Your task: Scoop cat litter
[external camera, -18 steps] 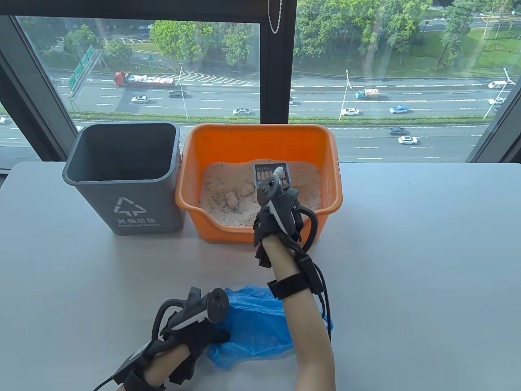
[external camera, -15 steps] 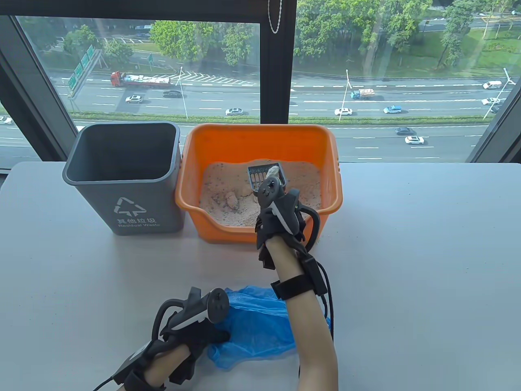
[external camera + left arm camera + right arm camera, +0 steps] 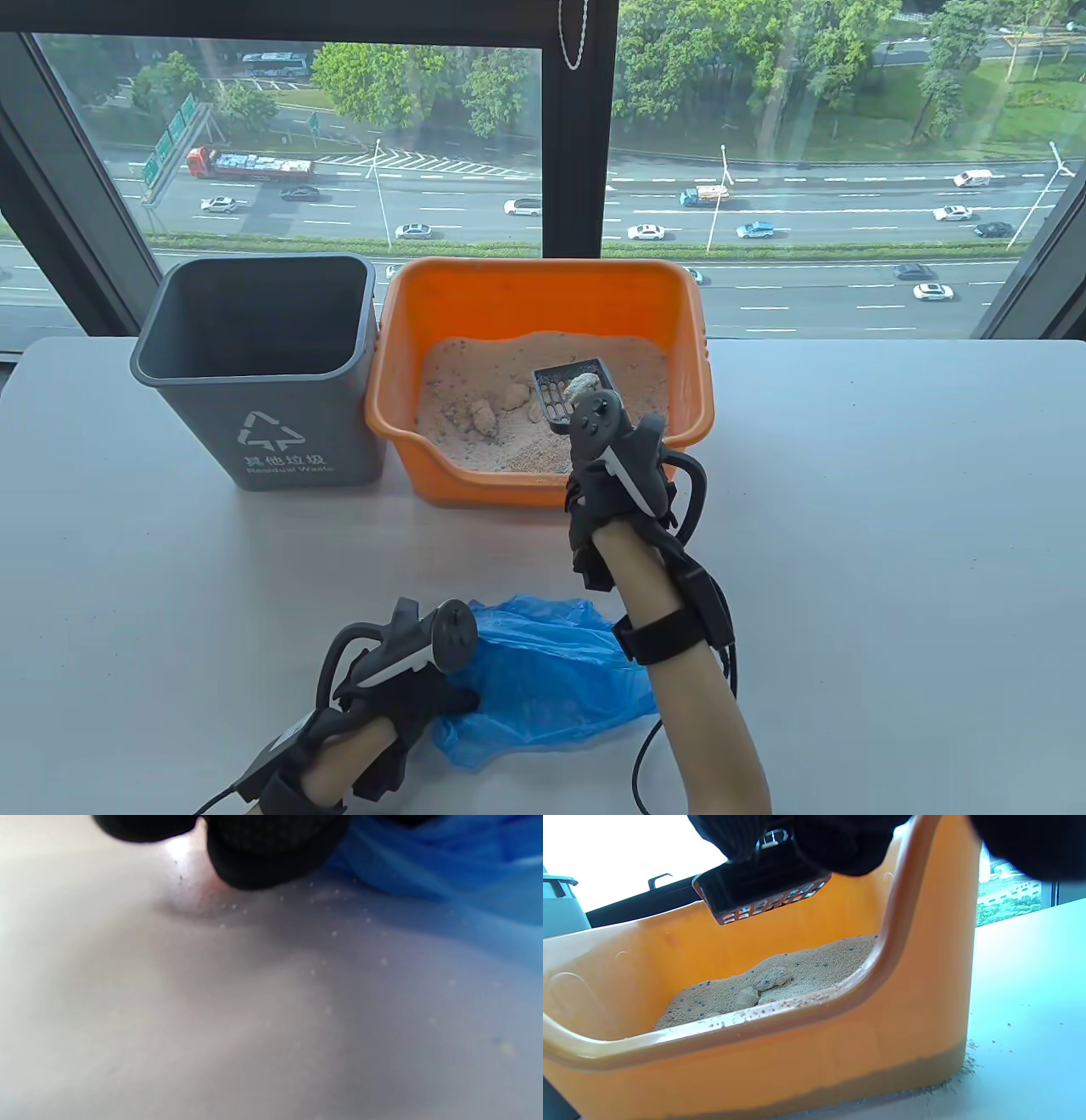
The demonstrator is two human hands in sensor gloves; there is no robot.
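An orange litter box [image 3: 691, 356] holds sandy litter [image 3: 475, 382] with a few pale clumps [image 3: 484, 414]. My right hand [image 3: 615, 475] grips a dark slotted scoop [image 3: 560, 386] raised over the box's front right, and a pale clump [image 3: 581, 386] lies in it. From the right wrist view the scoop [image 3: 763, 895] hangs above the litter [image 3: 797, 976], clear of it. The left hand [image 3: 399, 688] rests on the table near me with its fingers on a blue plastic bag [image 3: 543, 679]. A grey waste bin [image 3: 254, 373] stands left of the box.
The orange box's low front lip [image 3: 806, 1005] is near my right hand. Spilled grains [image 3: 961, 1065] lie on the white table by the box's corner. The blue bag [image 3: 445, 870] lies beside my left fingertips [image 3: 271, 853]. A window stands behind the table.
My right hand has pulled back and to the right with the scoop, still carrying the clump, toward the box's front right corner. The left hand has not moved.
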